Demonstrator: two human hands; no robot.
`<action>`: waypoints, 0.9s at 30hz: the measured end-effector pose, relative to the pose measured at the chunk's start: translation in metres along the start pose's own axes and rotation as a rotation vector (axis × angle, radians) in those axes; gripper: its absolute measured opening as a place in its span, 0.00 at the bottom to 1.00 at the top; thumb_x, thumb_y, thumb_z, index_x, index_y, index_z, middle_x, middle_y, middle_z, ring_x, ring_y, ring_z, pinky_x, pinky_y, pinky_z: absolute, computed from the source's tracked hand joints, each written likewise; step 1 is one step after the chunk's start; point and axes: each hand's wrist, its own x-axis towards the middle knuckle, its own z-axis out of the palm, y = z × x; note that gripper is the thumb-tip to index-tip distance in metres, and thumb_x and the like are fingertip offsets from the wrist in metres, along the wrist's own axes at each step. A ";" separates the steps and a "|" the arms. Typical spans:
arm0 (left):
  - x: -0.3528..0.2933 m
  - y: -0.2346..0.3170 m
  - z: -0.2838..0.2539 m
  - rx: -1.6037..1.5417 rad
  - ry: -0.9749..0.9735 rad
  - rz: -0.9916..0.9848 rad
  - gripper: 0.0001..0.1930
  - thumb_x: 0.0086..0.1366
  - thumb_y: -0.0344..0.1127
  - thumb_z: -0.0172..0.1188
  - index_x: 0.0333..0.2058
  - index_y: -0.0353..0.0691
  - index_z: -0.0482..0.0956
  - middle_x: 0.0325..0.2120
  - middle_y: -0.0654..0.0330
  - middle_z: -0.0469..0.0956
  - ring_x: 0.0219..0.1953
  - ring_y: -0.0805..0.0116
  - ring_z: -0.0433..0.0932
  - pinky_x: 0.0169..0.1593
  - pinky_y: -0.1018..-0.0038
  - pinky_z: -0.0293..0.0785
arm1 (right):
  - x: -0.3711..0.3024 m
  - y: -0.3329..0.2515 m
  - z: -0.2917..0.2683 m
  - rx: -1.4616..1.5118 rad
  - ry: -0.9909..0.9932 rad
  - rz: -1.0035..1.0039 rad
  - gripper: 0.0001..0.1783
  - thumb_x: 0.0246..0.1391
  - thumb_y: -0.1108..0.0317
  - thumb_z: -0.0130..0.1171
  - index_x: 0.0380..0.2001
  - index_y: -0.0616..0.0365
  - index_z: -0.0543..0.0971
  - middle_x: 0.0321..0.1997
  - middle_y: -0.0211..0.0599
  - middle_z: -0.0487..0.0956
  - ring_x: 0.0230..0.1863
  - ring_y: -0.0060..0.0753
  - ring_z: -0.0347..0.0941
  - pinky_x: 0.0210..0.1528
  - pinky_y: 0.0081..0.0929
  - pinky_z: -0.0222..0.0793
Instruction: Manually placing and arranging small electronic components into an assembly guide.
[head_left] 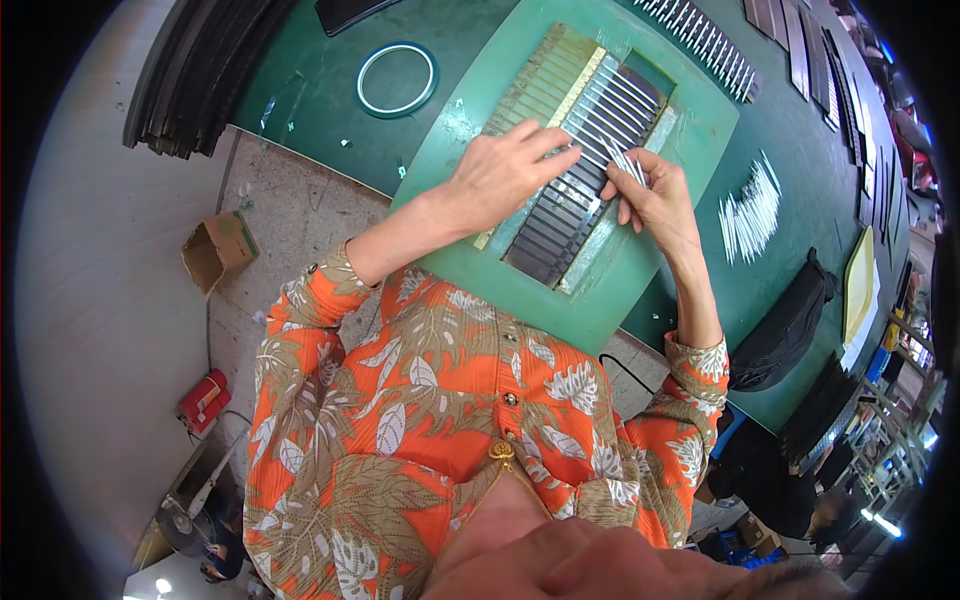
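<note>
A slotted rectangular fixture (552, 222) lies on a green board (622, 290) in front of me, with thin pale rods (625, 92) lying side by side across its far part. Over the middle of the fixture, my left hand (510, 168) has its thumb and index tips close together at the ends of the rods. What they pinch, if anything, is too small to make out. My right hand (655, 200), just right of it, grips a small bunch of thin metal rods (622, 160) that fan out toward the left fingertips. The lower slots show dark, without pale rods.
A loose pile of similar rods (750, 212) lies right of the board. Beyond it are a row of rods (700, 45), a black bag (790, 325) and dark strips (800, 50). A tape roll (397, 80) sits at left, near stacked black strips (195, 70). A cardboard box (220, 250) stands below.
</note>
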 end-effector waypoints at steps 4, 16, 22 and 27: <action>-0.001 0.006 0.003 0.093 -0.103 -0.045 0.20 0.43 0.25 0.56 0.40 0.39 0.76 0.41 0.63 0.72 0.39 0.68 0.73 0.30 0.75 0.75 | -0.001 -0.002 0.001 -0.026 0.007 0.015 0.06 0.55 0.69 0.54 0.30 0.61 0.73 0.20 0.29 0.77 0.12 0.11 0.65 0.10 0.10 0.54; 0.000 0.017 -0.018 -0.830 -0.067 -0.414 0.08 0.60 0.31 0.57 0.36 0.35 0.74 0.28 0.62 0.73 0.26 0.76 0.75 0.22 0.80 0.71 | -0.034 -0.017 0.019 0.019 -0.106 0.008 0.07 0.55 0.68 0.55 0.30 0.61 0.73 0.19 0.30 0.76 0.12 0.12 0.65 0.10 0.10 0.53; -0.021 0.011 -0.028 -1.359 -0.190 -0.771 0.07 0.63 0.33 0.54 0.34 0.34 0.73 0.24 0.64 0.73 0.21 0.81 0.72 0.19 0.85 0.68 | -0.040 -0.014 0.018 0.185 -0.200 0.049 0.07 0.56 0.68 0.55 0.31 0.62 0.73 0.20 0.31 0.77 0.12 0.12 0.65 0.09 0.10 0.53; -0.025 0.009 -0.030 -1.272 -0.160 -0.837 0.07 0.63 0.33 0.54 0.34 0.33 0.73 0.25 0.63 0.73 0.20 0.81 0.72 0.19 0.85 0.68 | -0.035 -0.008 0.024 0.193 -0.168 0.015 0.07 0.56 0.69 0.54 0.31 0.62 0.73 0.20 0.32 0.77 0.12 0.12 0.65 0.09 0.10 0.53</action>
